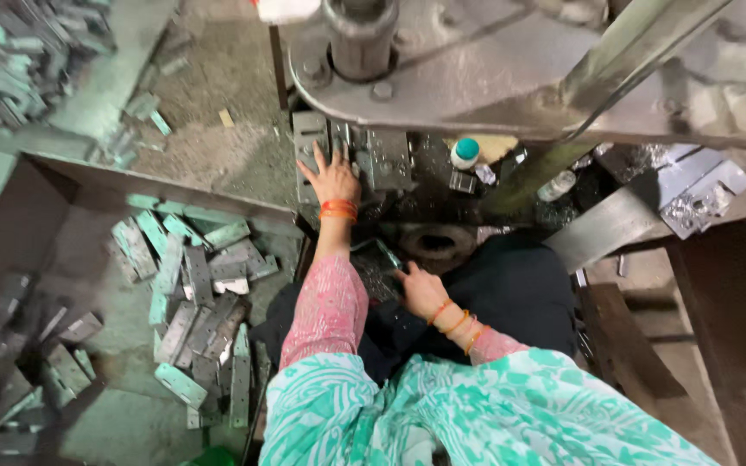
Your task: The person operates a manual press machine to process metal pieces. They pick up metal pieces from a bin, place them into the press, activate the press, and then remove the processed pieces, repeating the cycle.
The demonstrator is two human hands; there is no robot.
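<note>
While partly screened by the overhanging press frame point(511, 78): left hand point(331, 177) reaching forward, fingers spread wide and laid flat on a grey metal plate point(311, 138) at the die block point(386, 160); plate's far end lost under the frame. Right hand point(423, 292) nearer the body, fingers curled about a small dark strip point(388, 256), grip itself hard to resolve against the black lap cloth point(511, 293). Ram column point(360, 34) cut off by the upper edge. White bottle with teal cap point(464, 154) half in shadow behind the die. Punched grey brackets point(200, 302) heaped in the tray point(62, 250) at left, outlines blurred toward the corner.
</note>
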